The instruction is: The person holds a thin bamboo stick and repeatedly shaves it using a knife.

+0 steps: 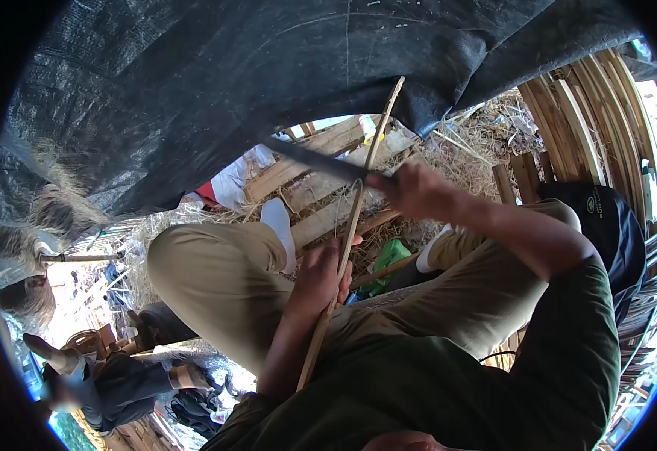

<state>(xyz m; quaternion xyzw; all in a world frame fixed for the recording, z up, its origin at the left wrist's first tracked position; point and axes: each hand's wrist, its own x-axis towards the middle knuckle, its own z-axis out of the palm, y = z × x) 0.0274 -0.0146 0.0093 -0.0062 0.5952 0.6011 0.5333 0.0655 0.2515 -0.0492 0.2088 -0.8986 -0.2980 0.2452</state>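
Observation:
A long thin wooden strip [358, 199] runs slantwise from near my chest up past my knees. My left hand [321, 276] is wrapped round its lower middle part. Above it, my right hand [412, 189] is closed round the handle of a long dark blade [313, 159], which is blurred and points to the upper left. The blade crosses the strip just above a thin curled shaving [358, 183]. Whether its edge touches the wood I cannot tell.
A dark plastic sheet [193, 68] hangs across the top. Boards [328, 154] and straw lie below, near a green bag [390, 263]. Stacked wood strips [606, 113] and a black bag [606, 233] are at the right. Another person [125, 383] is at the lower left.

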